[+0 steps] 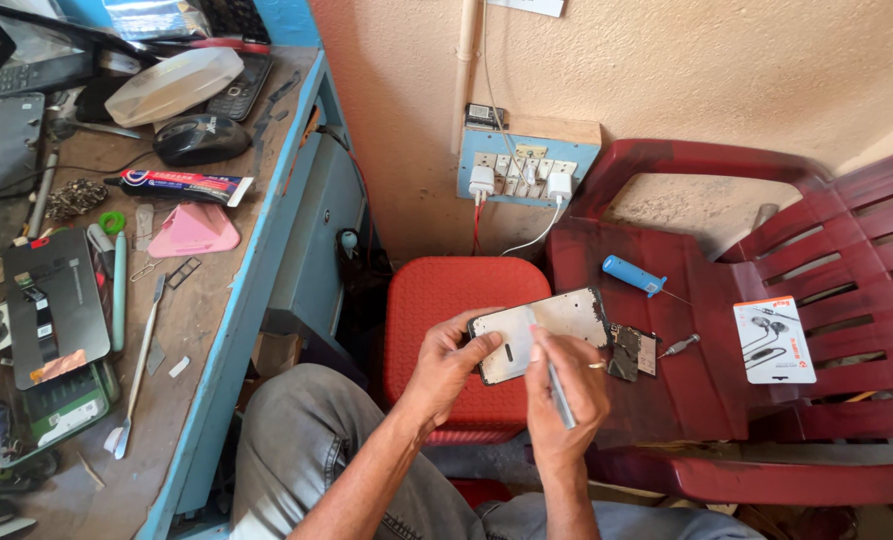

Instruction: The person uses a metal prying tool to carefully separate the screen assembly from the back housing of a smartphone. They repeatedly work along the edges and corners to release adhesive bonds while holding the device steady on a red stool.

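Observation:
My left hand (446, 365) grips the left end of an opened phone frame (556, 322), a pale plate with a dark border, held over a red stool (446, 295). My right hand (566, 385) holds a thin grey tool (558, 390) like a pen, its tip pressed onto the middle of the frame. A small dark circuit board (630, 352) lies just right of the frame on the seat of a dark red plastic chair (726, 400).
On the chair seat lie a blue-handled screwdriver (634, 276), a small silver screwdriver (680, 346) and a white earphone pack (774, 340). A blue-edged workbench (228, 300) on the left carries a disassembled phone, tools, a glue tube and a mouse. A wall socket board (526, 170) has chargers plugged in.

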